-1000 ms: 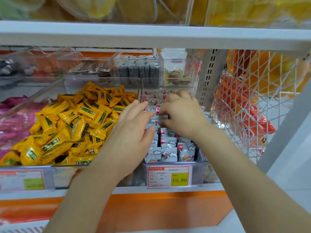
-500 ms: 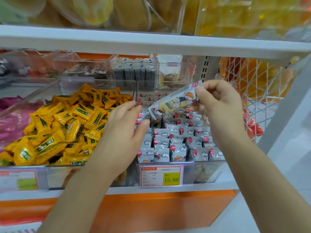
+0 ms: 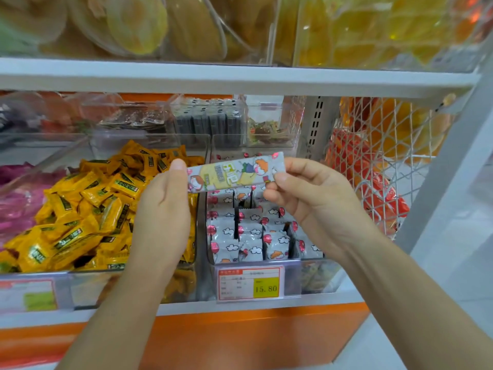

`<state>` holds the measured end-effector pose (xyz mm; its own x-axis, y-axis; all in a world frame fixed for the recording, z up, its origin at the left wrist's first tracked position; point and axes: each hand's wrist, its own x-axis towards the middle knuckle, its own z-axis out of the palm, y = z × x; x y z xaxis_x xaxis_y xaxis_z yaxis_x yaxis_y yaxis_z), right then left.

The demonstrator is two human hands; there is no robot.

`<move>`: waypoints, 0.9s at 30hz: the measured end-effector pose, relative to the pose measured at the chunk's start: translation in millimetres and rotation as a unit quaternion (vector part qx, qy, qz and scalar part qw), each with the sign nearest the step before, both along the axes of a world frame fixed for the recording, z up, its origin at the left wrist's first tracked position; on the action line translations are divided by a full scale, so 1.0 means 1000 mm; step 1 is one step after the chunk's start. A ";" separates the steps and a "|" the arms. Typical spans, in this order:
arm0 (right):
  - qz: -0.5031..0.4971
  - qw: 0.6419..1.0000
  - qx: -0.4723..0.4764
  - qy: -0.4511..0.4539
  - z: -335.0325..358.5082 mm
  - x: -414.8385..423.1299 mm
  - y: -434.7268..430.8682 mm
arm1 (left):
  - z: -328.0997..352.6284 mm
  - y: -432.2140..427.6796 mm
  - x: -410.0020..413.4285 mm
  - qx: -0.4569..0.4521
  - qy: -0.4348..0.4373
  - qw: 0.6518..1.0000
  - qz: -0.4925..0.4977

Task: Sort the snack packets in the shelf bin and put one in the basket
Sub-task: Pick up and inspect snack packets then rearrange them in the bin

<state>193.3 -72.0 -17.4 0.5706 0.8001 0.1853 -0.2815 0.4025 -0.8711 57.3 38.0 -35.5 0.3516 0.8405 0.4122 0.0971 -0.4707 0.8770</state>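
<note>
A long grey snack packet [image 3: 234,170] with cartoon print and a yellow patch is held level above the clear shelf bin [image 3: 292,273]. My right hand [image 3: 306,193] pinches its right end between thumb and fingers. My left hand [image 3: 162,206] holds its left end, thumb on top. Below, several matching grey packets [image 3: 248,236] stand in rows inside the bin. No basket for the packet is in view.
A bin of yellow packets [image 3: 80,217] sits to the left, pink packets [image 3: 16,204] further left. A yellow price tag [image 3: 249,285] marks the bin front. A white wire rack [image 3: 378,166] with orange bags hangs at the right. The shelf above [image 3: 240,76] overhangs.
My right hand lifted one packet out of the bin and brought it level. My left hand rose from the bin and took the packet's left end.
</note>
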 end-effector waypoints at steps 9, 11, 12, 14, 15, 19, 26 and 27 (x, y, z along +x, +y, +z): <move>-0.016 0.998 0.016 0.053 -0.003 0.007 0.001 | 0.004 0.003 -0.004 0.025 -0.055 0.998 -0.024; -0.044 0.996 0.010 0.078 -0.004 0.011 0.000 | 0.008 0.000 -0.005 0.021 -0.059 0.995 -0.072; -0.055 0.995 0.006 0.087 -0.004 0.014 0.000 | 0.010 0.000 -0.006 0.014 -0.059 0.994 -0.096; -0.068 0.993 0.000 0.098 -0.005 0.018 -0.002 | 0.013 -0.001 -0.007 -0.004 -0.051 0.988 -0.148; -0.076 0.992 -0.006 0.097 -0.006 0.020 -0.003 | 0.013 -0.001 -0.007 -0.010 -0.042 0.984 -0.173; -0.118 0.991 -0.052 0.020 -0.006 0.024 -0.005 | 0.015 -0.003 -0.009 0.031 -0.001 0.979 -0.201; -0.091 0.988 -0.065 -0.104 0.000 0.014 -0.007 | 0.015 -0.007 -0.009 0.113 0.025 0.976 -0.186; -0.080 0.990 -0.057 -0.099 0.000 0.015 -0.008 | 0.015 -0.007 -0.010 0.119 0.031 0.975 -0.183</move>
<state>208.8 -79.8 -17.3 0.6534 0.7243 0.2201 -0.0409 0.3241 -0.9451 47.5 31.2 -20.7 0.6409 0.5371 0.5484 -0.0655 -0.6736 0.7362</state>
